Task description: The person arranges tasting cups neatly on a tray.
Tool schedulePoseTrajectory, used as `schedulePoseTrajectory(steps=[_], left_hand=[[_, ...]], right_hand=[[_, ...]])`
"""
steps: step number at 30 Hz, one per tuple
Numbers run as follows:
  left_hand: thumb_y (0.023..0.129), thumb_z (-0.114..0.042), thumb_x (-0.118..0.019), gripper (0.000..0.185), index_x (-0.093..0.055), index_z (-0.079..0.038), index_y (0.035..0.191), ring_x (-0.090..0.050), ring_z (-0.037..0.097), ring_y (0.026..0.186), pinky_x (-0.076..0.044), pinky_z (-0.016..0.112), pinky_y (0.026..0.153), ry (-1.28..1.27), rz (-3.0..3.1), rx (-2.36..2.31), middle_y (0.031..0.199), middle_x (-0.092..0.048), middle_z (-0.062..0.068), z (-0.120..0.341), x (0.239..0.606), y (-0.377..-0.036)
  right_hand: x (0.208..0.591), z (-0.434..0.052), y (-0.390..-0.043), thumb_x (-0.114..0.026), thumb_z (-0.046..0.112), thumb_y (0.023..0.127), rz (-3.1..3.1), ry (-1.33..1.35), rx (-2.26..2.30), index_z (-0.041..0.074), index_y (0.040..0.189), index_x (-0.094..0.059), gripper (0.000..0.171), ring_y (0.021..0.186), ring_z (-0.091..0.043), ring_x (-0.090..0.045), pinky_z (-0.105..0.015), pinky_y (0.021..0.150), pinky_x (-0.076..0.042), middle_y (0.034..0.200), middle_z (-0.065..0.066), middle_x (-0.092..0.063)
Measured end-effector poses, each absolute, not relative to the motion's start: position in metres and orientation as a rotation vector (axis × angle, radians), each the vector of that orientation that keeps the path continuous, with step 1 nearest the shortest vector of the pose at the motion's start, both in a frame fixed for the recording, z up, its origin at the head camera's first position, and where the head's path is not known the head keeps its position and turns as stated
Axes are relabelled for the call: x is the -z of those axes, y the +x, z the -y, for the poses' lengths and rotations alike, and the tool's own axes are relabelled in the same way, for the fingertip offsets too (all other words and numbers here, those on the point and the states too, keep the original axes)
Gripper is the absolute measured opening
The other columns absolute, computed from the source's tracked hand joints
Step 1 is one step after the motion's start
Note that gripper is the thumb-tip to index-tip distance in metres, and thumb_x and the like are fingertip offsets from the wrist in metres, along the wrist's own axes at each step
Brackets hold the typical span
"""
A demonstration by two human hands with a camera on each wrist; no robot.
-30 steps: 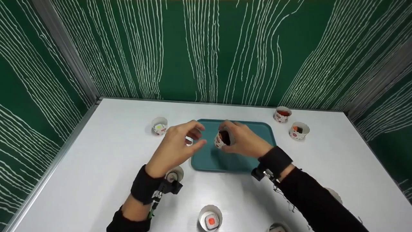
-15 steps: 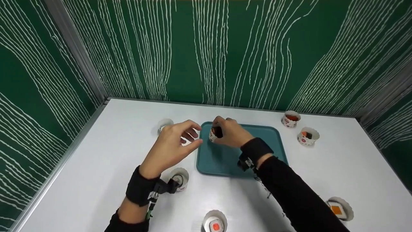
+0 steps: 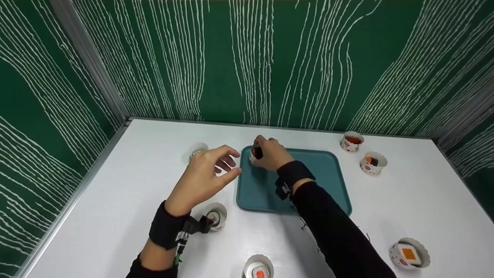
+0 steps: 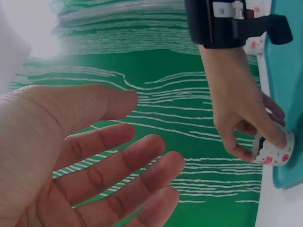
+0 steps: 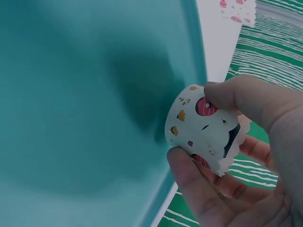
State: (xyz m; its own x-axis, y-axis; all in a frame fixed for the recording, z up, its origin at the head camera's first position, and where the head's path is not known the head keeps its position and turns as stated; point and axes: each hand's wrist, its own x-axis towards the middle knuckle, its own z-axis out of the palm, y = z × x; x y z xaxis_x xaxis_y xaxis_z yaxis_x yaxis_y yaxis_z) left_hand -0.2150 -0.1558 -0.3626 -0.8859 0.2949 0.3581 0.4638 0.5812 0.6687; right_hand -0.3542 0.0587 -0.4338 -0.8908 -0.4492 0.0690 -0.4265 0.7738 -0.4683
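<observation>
1. White bench [image 3: 154, 162] carries teal tray [image 3: 308, 181], frame centre.
2. Right hand [image 3: 272, 154] grips patterned cup [image 5: 199, 125], now shifted to the tray's upper-left corner; carry appears nearly finished.
3. Left hand [image 3: 202, 173]: spread loosely, holding nothing.

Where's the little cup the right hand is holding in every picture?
Head: the cup, in the right hand, near the middle, at the upper-left corner of the tray.
Left wrist: the cup is near the right edge, below halfway down.
Right wrist: the cup looks big, right of the middle.
Shared landmark: the blue-green tray.
</observation>
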Motion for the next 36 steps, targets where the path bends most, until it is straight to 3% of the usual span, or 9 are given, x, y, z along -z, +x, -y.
schedulePoseTrajectory(steps=[16,26,36], left_hand=[[0.096,-0.013,-0.080,0.022,-0.075,-0.009,0.117,-0.078,0.016,0.090,-0.066,0.044,0.083,-0.653,2.598,1.209,0.098,-0.081,0.003,0.154,0.368,-0.219],[0.094,-0.008,-0.082,0.024,-0.074,-0.009,0.117,-0.077,0.013,0.087,-0.065,0.035,0.083,-0.623,2.618,1.197,0.096,-0.079,0.002,0.157,0.372,-0.222],[0.093,-0.007,-0.082,0.026,-0.074,-0.009,0.118,-0.077,0.015,0.086,-0.065,0.037,0.083,-0.608,2.625,1.190,0.095,-0.080,0.004,0.156,0.372,-0.222]], right_hand=[[0.443,-0.052,-0.354,-0.079,0.014,0.098,-2.976,-0.652,0.764,-0.002,0.152,-0.049,0.064,0.117,-0.047,-0.068,-0.058,0.102,-0.057,0.130,-0.036,-0.064],[0.444,-0.042,-0.353,-0.080,0.014,0.098,-2.984,-0.641,0.802,-0.001,0.152,-0.046,0.065,0.122,-0.048,-0.067,-0.058,0.104,-0.057,0.133,-0.036,-0.062],[0.445,-0.043,-0.352,-0.077,0.009,0.099,-2.999,-0.627,0.817,0.000,0.152,-0.044,0.063,0.122,-0.049,-0.068,-0.058,0.102,-0.058,0.134,-0.037,-0.061]])
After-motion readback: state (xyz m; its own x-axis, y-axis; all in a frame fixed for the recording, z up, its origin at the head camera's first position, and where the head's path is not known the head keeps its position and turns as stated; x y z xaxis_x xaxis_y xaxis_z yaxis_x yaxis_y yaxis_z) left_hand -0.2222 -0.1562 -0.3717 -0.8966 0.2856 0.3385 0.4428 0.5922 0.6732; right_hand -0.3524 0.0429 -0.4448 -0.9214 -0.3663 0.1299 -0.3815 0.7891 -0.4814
